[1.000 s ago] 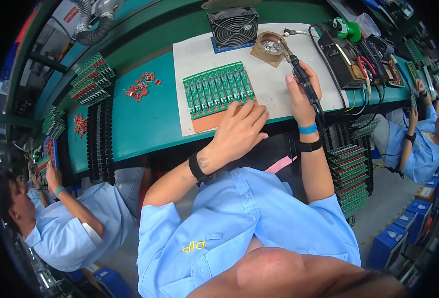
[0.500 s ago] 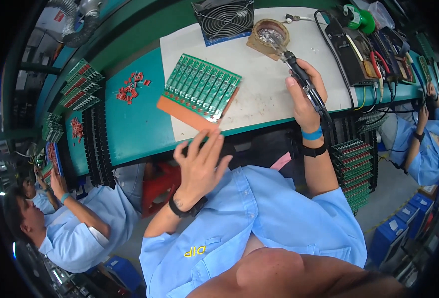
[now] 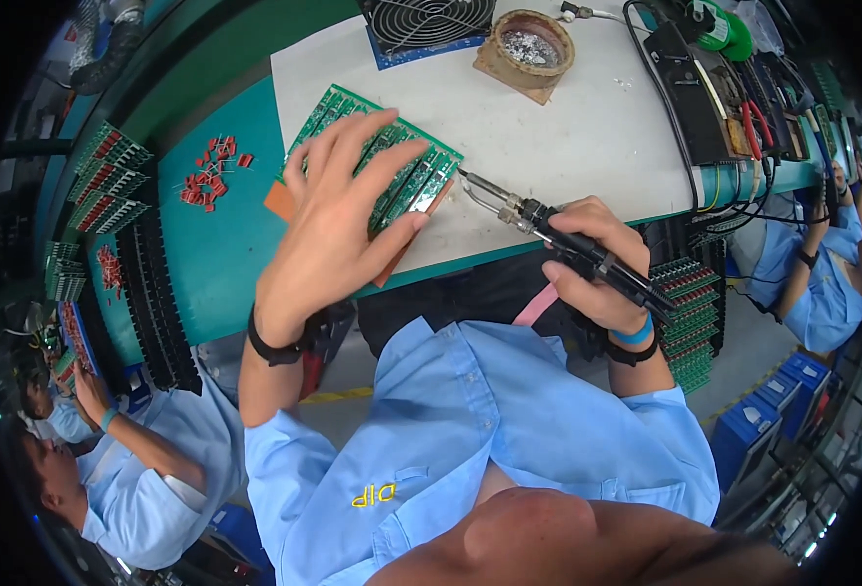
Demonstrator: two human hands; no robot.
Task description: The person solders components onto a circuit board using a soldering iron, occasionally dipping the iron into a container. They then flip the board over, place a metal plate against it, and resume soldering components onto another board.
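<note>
Matt green circuit panel [image 3: 372,156], shiny metal iron tip [image 3: 480,186] (black plastic handle), smooth white mat [image 3: 548,137]

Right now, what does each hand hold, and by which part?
The right hand grips a black soldering iron by its handle. The left hand holds nothing; it lies spread on the green circuit-board panel.

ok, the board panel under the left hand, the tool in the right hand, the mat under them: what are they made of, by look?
Board panel: green laminate, semi-gloss, rows of pale pads; likely fibreglass circuit board.
Soldering tool: black handle, probably plastic, matte; bare silvery metal tip and feed tube.
Mat: off-white, dull, scuffed and speckled; could be silicone or rubber sheet, hard to tell.
Left hand rests flat on the panel; right hand grips the handle.
</note>
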